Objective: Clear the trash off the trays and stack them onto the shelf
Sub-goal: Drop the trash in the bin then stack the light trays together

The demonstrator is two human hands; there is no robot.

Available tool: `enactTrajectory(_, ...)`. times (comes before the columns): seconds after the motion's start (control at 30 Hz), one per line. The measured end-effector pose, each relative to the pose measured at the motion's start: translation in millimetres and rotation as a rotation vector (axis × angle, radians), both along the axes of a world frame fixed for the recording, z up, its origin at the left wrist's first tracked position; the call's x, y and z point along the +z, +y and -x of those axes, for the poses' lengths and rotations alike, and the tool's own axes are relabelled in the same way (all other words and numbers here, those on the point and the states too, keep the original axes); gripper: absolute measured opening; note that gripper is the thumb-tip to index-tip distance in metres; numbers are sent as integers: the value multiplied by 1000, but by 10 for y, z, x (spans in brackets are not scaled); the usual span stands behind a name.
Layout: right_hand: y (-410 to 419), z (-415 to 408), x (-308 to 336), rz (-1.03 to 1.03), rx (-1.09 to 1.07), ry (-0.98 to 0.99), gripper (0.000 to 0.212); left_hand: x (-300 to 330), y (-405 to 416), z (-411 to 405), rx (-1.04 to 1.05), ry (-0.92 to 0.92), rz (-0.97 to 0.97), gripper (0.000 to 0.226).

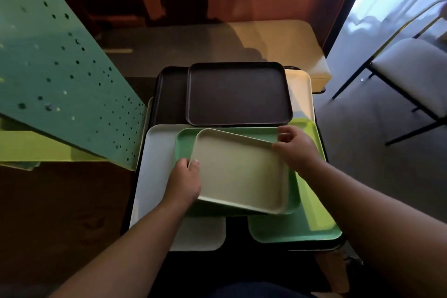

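Both hands, left hand [185, 182] and right hand [296, 149], hold the beige tray [242, 172].

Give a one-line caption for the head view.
Both hands, left hand and right hand, hold a beige tray over stacked trays.

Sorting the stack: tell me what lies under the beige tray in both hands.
A green tray lies directly under the beige tray, with a white tray lower down. The green tray's middle is covered.
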State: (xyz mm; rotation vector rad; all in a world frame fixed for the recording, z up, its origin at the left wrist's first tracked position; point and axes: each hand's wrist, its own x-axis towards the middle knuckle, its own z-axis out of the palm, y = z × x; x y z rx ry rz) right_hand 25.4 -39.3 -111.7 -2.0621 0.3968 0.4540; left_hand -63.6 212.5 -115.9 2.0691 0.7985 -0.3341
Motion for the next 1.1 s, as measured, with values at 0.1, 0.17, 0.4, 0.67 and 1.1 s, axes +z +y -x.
enactTrajectory(0.1,-38,151,-61,129,26,-84,57,-46,-39,22,-46,15,-186,30)
enactTrajectory(0.17,-67,247,-128,289,25,-65,62,-20,-38,28,-122,-11,-388,37)
enactTrajectory(0.4,-20,495,-240,282,-52,176,72,-72,207,-146,-25,249,-221,89)
enactTrajectory(0.67,-69,434,95,40,-247,17,49,100,242,-150,79,197,-118,73)
enactTrajectory(1.1,39,-1210,196,122,-142,-44,41,100,363,-1730,34,-64,-45,72)
